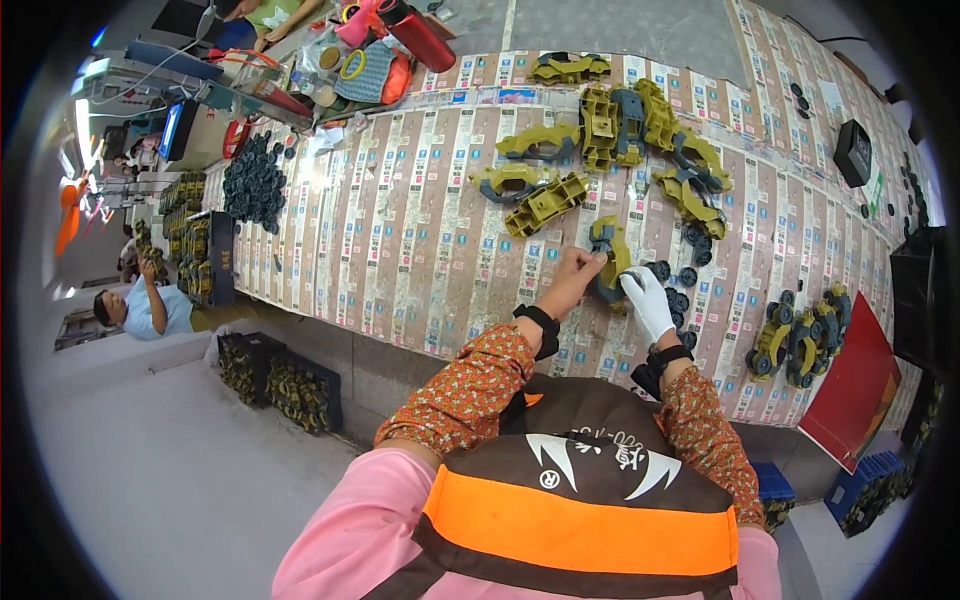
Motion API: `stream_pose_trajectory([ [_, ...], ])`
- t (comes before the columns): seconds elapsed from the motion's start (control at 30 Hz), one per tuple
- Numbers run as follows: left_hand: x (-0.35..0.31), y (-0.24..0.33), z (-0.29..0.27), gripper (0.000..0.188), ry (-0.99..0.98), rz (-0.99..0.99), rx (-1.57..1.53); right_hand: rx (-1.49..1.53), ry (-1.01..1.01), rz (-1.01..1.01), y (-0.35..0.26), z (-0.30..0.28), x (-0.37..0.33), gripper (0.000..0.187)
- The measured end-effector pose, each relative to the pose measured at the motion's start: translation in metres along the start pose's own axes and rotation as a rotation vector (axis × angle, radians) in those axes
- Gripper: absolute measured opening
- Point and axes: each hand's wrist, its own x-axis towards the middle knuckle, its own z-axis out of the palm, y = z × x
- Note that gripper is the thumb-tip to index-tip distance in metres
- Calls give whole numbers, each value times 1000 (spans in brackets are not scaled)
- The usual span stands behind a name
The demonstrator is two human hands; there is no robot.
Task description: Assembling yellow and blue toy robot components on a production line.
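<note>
An olive-green and grey plastic toy car body [612, 240] stands on the table in front of me, between my hands. My left hand [572, 283], bare, is closed in a pinch at its left side. My right hand [650, 305], in a white glove, has its fingers bent and closed on the right side of the same body; the fingertips are partly hidden. Small black wheels [677, 300] lie just right of the glove. Beyond my hands, several more toy car bodies [545, 204] form a loose arc.
Finished-looking bodies with wheels [800, 340] stand at the right beside a red board [850, 390]. A heap of black wheels [254, 182] lies far left. A red bottle [418, 36] and a black box [853, 153] are farther back. Blue crates [305, 385] with parts sit on the floor; other people work nearby.
</note>
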Motion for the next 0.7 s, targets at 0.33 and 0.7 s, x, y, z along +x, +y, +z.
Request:
stream_pose_trajectory([
  [0.33,-67,62,-12,57,-309,-42,-411,223,-293,83,-84,-17,-70,26],
  [0.7,-120,106,23,72,-377,24,-320,351,76,-15,-130,-16,-89,34],
])
